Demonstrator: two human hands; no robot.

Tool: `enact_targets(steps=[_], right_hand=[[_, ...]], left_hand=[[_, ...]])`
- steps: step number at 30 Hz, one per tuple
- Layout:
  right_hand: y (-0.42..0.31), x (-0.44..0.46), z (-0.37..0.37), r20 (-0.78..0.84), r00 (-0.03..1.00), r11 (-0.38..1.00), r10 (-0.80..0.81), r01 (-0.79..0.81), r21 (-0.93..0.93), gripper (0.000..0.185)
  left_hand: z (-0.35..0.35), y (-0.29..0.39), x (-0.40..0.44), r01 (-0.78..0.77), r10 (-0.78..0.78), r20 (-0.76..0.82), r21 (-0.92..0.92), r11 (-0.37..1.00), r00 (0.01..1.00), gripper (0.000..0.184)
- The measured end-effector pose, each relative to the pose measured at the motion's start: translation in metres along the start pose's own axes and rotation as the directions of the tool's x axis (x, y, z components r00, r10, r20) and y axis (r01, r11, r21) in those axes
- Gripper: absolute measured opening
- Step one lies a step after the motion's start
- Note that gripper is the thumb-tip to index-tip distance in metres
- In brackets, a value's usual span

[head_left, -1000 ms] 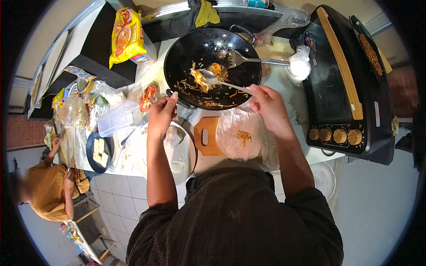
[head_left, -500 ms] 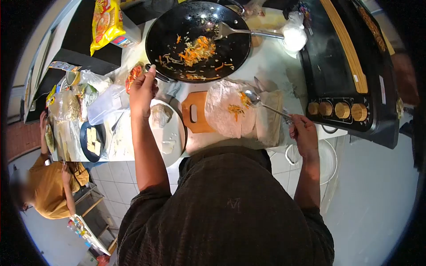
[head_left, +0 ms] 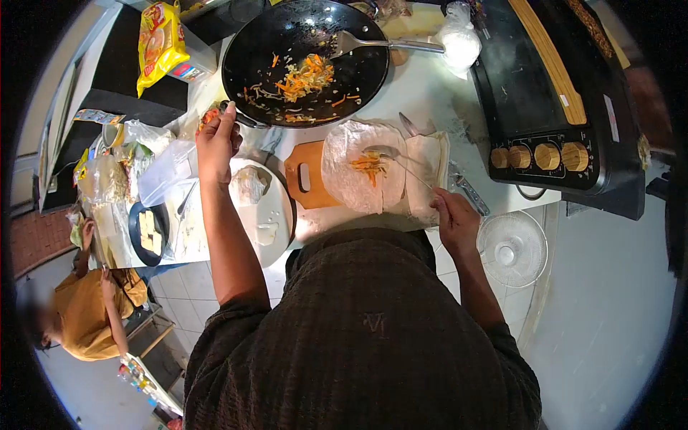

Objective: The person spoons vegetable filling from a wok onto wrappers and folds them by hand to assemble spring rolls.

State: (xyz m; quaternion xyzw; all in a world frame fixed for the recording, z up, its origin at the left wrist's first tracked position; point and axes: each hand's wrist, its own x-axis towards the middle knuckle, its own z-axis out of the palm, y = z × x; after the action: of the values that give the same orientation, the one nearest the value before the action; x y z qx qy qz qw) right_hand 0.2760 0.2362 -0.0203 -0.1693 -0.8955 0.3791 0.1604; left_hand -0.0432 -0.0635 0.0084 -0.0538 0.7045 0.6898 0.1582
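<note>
Pinching spoon point(head_left: 385, 151), right hand point(head_left: 459, 218); left hand point(head_left: 217, 147) gripping wok point(head_left: 261, 54); pale wrapper point(head_left: 345, 185) lies between.

Kitchen. Evidence as follows. White counter point(head_left: 423, 89); tiled floor point(head_left: 179, 294) below its near edge. Toward far edge, middle: black wok point(head_left: 251, 46) with shredded food point(head_left: 306, 77) and metal spatula point(head_left: 347, 44). Right end: black cooking appliance point(head_left: 523, 86), wooden knobs point(head_left: 547, 156) on its near side. Near edge, middle: board point(head_left: 319, 197). Near edge, toward left end: dark pan point(head_left: 152, 259) holding pale slices point(head_left: 149, 233). Left end: plastic bags point(head_left: 100, 175). Far edge, left of wok: yellow food packet point(head_left: 161, 46).
</note>
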Motion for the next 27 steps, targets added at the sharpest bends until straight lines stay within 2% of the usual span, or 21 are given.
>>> enact_targets(steps=[1,5,8,10,14,15,16,17,19,20,21,23,24,25,27], right_hand=[[-0.001,0.0,0.001,-0.018,0.999,0.999,-0.045,0.044,-0.024,0.019],[-0.008,-0.002,0.002,-0.02,0.998,0.996,-0.054,0.053,-0.067,0.019],[-0.008,-0.001,0.006,-0.033,0.997,0.998,-0.063,0.062,-0.031,0.019],[-0.009,0.001,0.007,-0.078,0.982,0.983,-0.17,0.164,-0.086,0.019],[-0.01,0.007,0.0,-0.066,0.993,0.991,-0.098,0.091,-0.093,0.018],[-0.011,0.008,0.0,-0.126,0.979,0.975,0.157,-0.134,0.176,0.019],[-0.011,0.011,0.0,-0.112,0.906,0.839,0.407,-0.323,0.438,0.022],[-0.011,0.017,-0.003,-0.114,0.911,0.843,0.396,-0.312,0.438,0.022],[-0.015,0.029,-0.01,-0.103,0.844,0.686,0.526,-0.35,0.638,0.026],[-0.021,0.041,-0.009,-0.079,0.802,0.553,0.592,-0.332,0.765,0.027],[-0.024,0.053,-0.01,-0.082,0.807,0.556,0.584,-0.325,0.765,0.027],[-0.028,0.075,-0.01,0.021,0.792,0.327,0.61,-0.276,0.904,0.027],[-0.034,0.089,-0.003,0.013,0.772,0.279,0.636,-0.245,0.928,0.029],[-0.039,0.101,0.003,0.014,0.774,0.28,0.633,-0.246,0.928,0.029],[-0.049,0.124,0.018,-0.186,0.899,0.685,0.396,-0.154,0.712,0.03]], left_hand=[[0.0,0.0,0.0,0.001,-0.001,0.0,0.012,1.0,1.0,0.02],[-0.002,-0.001,0.0,0.006,-0.006,-0.006,0.035,0.999,1.0,0.02],[0.0,0.002,0.001,-0.008,0.008,-0.01,-0.022,1.0,1.0,0.031],[-0.002,0.0,0.001,-0.006,0.006,0.019,-0.006,1.0,1.0,0.032],[-0.006,0.002,0.002,-0.009,0.01,0.045,-0.018,1.0,0.999,0.032],[-0.005,0.003,0.001,-0.018,0.017,0.045,0.013,1.0,0.999,0.032],[-0.005,0.003,0.0,-0.027,0.025,0.043,0.044,0.999,0.999,0.033],[-0.004,0.004,0.0,-0.037,0.034,0.042,0.074,0.997,0.999,0.033],[-0.004,0.004,-0.001,-0.013,0.011,0.025,0.055,0.998,1.0,0.032],[-0.003,0.005,-0.001,-0.021,0.02,0.026,0.049,0.999,0.999,0.032],[-0.001,0.005,-0.002,-0.027,0.026,0.029,0.042,0.999,0.999,0.033],[0.0,0.007,-0.003,-0.025,0.025,0.038,0.013,1.0,0.999,0.033],[0.001,0.007,-0.004,-0.029,0.028,0.031,0.036,0.999,0.999,0.033],[0.0,0.006,-0.005,-0.028,0.027,0.024,0.061,0.998,0.999,0.033],[0.0,0.003,-0.003,-0.027,0.027,0.012,0.058,0.998,1.0,0.033]])
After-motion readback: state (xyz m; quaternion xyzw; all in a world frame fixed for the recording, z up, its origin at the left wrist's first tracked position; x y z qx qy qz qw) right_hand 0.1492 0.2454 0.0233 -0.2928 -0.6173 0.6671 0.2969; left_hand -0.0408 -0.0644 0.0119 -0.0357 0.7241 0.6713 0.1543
